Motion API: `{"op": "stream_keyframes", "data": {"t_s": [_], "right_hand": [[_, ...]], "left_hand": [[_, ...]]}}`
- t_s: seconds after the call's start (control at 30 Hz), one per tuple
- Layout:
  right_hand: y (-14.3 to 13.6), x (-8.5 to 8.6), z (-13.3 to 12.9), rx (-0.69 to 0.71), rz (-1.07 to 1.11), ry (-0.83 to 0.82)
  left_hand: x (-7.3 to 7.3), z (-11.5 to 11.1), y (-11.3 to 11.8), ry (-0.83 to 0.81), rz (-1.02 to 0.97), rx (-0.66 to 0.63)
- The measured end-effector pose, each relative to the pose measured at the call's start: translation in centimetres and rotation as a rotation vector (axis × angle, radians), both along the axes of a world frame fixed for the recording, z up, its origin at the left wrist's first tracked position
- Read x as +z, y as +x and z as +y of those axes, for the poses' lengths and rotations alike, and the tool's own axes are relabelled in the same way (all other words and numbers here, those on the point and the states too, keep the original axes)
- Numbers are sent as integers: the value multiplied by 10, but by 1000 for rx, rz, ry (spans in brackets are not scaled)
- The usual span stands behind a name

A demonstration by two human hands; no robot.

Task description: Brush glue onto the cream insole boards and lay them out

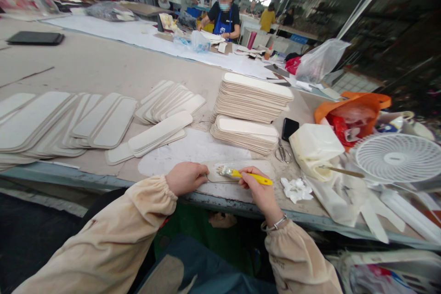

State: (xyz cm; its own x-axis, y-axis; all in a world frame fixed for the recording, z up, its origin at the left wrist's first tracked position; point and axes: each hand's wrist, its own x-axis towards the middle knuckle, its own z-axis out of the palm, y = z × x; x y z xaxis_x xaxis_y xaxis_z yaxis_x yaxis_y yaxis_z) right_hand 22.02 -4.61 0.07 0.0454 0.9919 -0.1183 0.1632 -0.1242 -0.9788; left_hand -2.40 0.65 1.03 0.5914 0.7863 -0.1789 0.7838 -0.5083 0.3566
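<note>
My right hand (257,190) grips a paintbrush (253,176) by its yellow handle, and its pale bristles rest on a flat, pale, round-ended panel (263,166). The panel lies at the table's front edge. At the panel's left end, my left hand (187,178) holds it with fingers together. Behind my hands stand two neat stacks of similar pieces, a taller stack (253,96) and a lower stack (244,134). To the left, more panels lie fanned out in overlapping rows (106,121), and a few long strips (160,133) sit near my left hand.
Right of the stacks are a black phone (290,128), scissors (283,152), a white plastic jug (315,144), crumpled white tissue (296,189), an orange bag (351,112) and a white fan (399,158). A dark flat case (35,38) lies far left. Across the table, a person (224,14) works.
</note>
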Motion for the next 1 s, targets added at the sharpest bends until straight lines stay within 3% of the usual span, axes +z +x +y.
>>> {"op": "stream_keyframes", "data": {"t_s": [1.0], "right_hand": [[-3, -2, -1, 48, 18, -35]], "left_hand": [[-2, 0, 0, 24, 10, -13]]}}
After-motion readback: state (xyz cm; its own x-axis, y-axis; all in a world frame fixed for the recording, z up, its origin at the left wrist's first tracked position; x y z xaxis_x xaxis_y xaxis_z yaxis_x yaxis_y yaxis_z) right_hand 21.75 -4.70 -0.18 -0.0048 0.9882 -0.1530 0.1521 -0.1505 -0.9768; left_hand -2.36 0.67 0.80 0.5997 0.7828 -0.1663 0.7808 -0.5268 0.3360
